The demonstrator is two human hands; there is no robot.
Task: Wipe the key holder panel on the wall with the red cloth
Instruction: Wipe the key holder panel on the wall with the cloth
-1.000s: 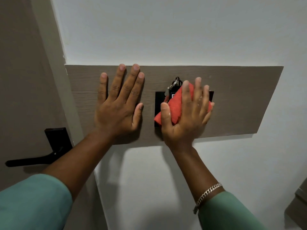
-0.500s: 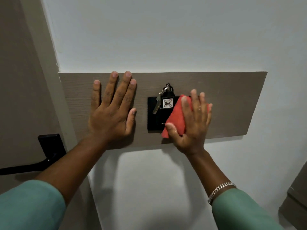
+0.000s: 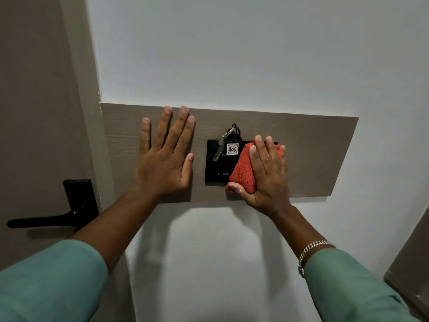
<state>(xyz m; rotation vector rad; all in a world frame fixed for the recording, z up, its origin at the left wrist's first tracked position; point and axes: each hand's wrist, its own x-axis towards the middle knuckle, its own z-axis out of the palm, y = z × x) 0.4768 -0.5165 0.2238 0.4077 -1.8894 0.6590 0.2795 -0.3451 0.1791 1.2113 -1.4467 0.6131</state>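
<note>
A brown wood-grain panel (image 3: 313,145) is fixed across the white wall. A black key holder plate (image 3: 212,168) sits at its middle, with a key and a black fob tagged 406 (image 3: 232,148) hanging in it. My right hand (image 3: 267,177) presses a folded red cloth (image 3: 243,173) against the right half of the black plate, thumb under the cloth. My left hand (image 3: 164,159) lies flat on the panel to the left of the plate, fingers spread and holding nothing.
A brown door with a black lever handle (image 3: 58,217) stands at the left, beside the panel's end. A brown cabinet corner (image 3: 413,270) shows at the lower right. White wall lies above and below the panel.
My right hand has slid the red cloth rightwards and down across the black plate, uncovering the key and the 406 fob. My left hand has stayed flat on the panel.
</note>
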